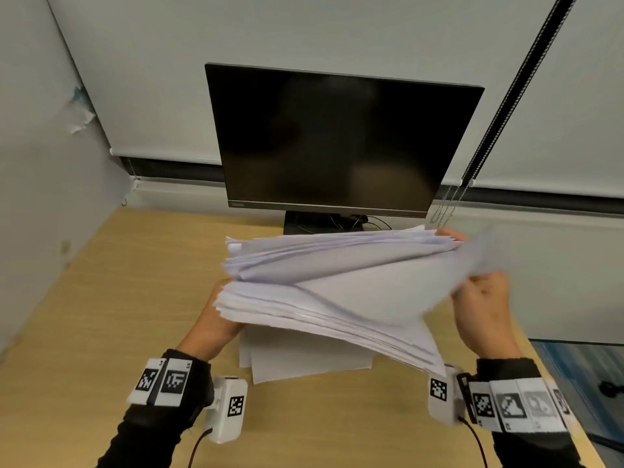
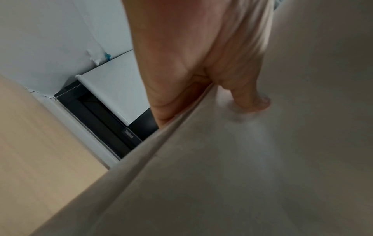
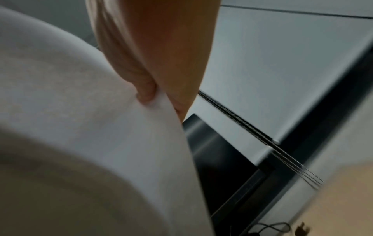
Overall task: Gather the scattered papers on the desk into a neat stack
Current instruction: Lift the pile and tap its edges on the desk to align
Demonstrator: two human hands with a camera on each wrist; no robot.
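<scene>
A thick sheaf of white papers (image 1: 337, 292) hangs above the wooden desk (image 1: 118, 315), fanned into an upper and a lower bundle. My left hand (image 1: 223, 298) grips its left edge; the left wrist view shows the thumb (image 2: 252, 102) on top of the papers (image 2: 242, 159) and the other fingers underneath. My right hand (image 1: 472, 265) grips the bent right edge, with fingertips (image 1: 450, 235) showing behind the upper bundle. In the right wrist view the thumb (image 3: 145, 92) pinches the curved sheets (image 3: 101, 127). A few loose sheets (image 1: 304, 366) lie flat on the desk below.
A dark monitor (image 1: 337, 140) stands on its base just behind the papers, with cables beside it. Roller blinds and bead cords (image 1: 449, 204) hang at the back right. A grey partition wall (image 1: 33, 197) borders the desk's left side, and the desk ends at the right edge (image 1: 570, 423).
</scene>
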